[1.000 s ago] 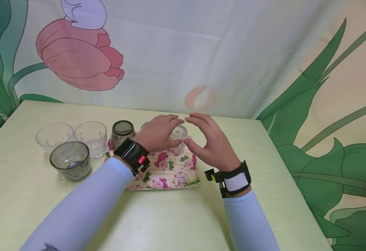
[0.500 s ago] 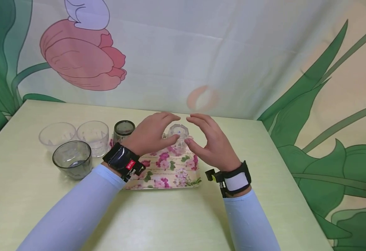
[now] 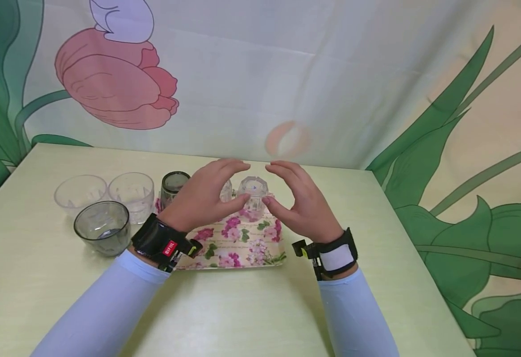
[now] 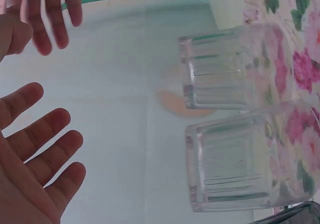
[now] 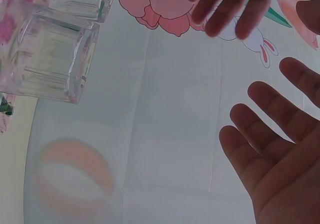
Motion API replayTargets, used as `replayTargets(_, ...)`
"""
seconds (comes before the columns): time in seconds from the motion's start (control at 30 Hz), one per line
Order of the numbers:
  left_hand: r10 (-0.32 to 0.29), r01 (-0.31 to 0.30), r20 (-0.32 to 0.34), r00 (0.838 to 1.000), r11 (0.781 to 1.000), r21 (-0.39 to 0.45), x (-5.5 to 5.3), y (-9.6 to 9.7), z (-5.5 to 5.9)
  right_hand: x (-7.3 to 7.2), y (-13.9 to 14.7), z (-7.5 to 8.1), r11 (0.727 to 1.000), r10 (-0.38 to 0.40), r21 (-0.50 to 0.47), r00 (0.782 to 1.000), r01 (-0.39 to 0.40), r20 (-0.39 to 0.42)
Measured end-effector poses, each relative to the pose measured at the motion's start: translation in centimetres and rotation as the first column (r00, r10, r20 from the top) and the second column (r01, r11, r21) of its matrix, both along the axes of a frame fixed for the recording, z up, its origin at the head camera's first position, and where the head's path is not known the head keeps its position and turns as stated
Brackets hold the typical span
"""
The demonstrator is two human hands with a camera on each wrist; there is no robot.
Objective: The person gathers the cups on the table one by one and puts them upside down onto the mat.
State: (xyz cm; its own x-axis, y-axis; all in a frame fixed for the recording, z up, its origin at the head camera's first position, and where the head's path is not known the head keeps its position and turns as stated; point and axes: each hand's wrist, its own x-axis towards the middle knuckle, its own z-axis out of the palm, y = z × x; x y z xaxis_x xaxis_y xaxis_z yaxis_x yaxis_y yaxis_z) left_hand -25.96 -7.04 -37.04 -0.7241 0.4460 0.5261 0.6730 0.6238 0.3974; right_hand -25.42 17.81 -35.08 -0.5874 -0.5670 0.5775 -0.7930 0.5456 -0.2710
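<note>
My left hand [image 3: 204, 196] hovers over the floral tray [image 3: 242, 248], its fingers spread and holding nothing. Facing it, my right hand [image 3: 302, 206] is raised with relaxed fingers, also holding nothing. Between the two hands an upside-down clear glass [image 3: 253, 188] stands on the tray. A second clear glass [image 3: 227, 191] is beside it, partly hidden behind my left hand. Further left, a smoky grey glass [image 3: 174, 183] is upside down, its lower part covered by the same hand. In the left wrist view, both clear glasses [image 4: 220, 73] stand apart from my fingertips [image 4: 72, 179].
Left of the tray, two clear bowl-like glasses [image 3: 79, 191] [image 3: 131, 193] and a smoky grey one [image 3: 101, 228] stand upright, close together on the pale table [image 3: 242, 307]. A printed curtain [image 3: 242, 89] hangs behind the table's back edge.
My left hand has moved left and slightly toward me, away from the clear glass between the hands, uncovering more of it. My right hand has stayed in nearly the same place.
</note>
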Motion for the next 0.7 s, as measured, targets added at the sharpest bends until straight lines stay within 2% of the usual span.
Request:
replayTargets(0.23,-0.012,0.014,-0.034,0.999,0.998,0.068,1.5,-0.7,0.7,0.1,-0.1,0.0,1.000,0.015,-0.001,1.000,-0.015,-0.020)
replayTargets(0.47,-0.031,0.043,-0.097,0.995,0.991,0.130,2.5,-1.1,1.3,0.4,-0.1,0.3,1.000,0.028,-0.005,0.999,-0.028,-0.028)
replayTargets(0.7,-0.016,0.027,-0.074,0.997,0.989,0.142,3.3,-1.3,1.7,0.6,-0.1,0.5,0.999,0.034,-0.010,0.999,-0.034,-0.023)
